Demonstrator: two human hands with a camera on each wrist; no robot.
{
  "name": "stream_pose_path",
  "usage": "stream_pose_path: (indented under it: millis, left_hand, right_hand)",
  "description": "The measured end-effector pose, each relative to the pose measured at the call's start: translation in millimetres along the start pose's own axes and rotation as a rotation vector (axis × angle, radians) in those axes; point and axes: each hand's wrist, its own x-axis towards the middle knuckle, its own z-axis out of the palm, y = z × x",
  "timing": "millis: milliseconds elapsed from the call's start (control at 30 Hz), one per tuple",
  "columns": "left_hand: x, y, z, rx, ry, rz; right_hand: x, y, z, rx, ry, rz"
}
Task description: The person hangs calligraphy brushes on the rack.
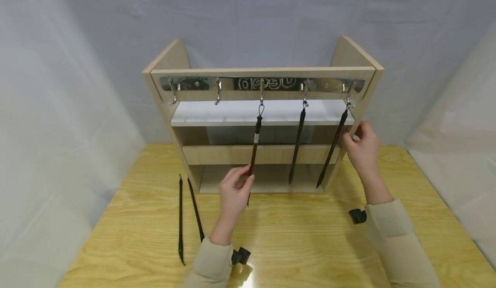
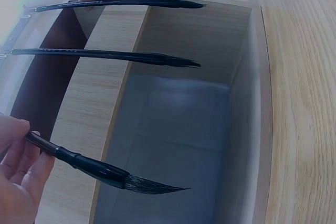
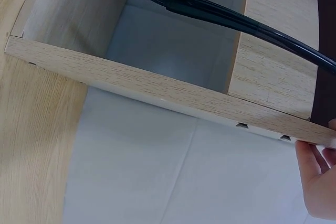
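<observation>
My left hand (image 1: pixel 233 193) pinches a writing brush (image 1: pixel 254 152) by the lower part of its handle, between thumb and fingers. The cord loop at the top of this brush is on the middle hook (image 1: pixel 261 94). In the left wrist view the dark bristle tip (image 2: pixel 152 185) points away from the hand, downward along the shelf front. My right hand (image 1: pixel 363 150) grips the right side panel (image 3: pixel 157 85) of the wooden shelf, thumb on the inner side and fingers outside. Two more brushes, one black (image 1: pixel 297 146) and another (image 1: pixel 333 148), hang from the hooks to the right.
A metal hook rail (image 1: pixel 224 83) runs across the shelf's top front; its two left hooks, one at the end (image 1: pixel 172 92), carry nothing. Left of the shelf, two brushes lie on the wooden table (image 1: pixel 302 245): one (image 1: pixel 180 219) lengthwise, the other (image 1: pixel 195 208) slanted beside my left forearm.
</observation>
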Motion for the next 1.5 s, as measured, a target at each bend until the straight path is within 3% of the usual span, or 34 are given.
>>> stream_pose_path:
  millis: [400,867,1200,1500]
  left_hand:
    - [1.7,1.2,3.2,-0.015,0.009,0.012]
    - [-0.8,-0.7,6.3,-0.017,0.011,-0.047]
    - [-7.5,-37.2,14.9,-0.070,0.025,-0.075]
    - [-1.3,-58.9,29.3,-0.081,0.089,-0.011]
  right_hand:
    - [1,0,1,0.003,-0.001,0.003]
    - [0,0,1,0.002,0.009,-0.012]
    - [0,2,2,0.005,0.014,-0.008]
    - [0,2,2,-0.014,0.020,-0.015]
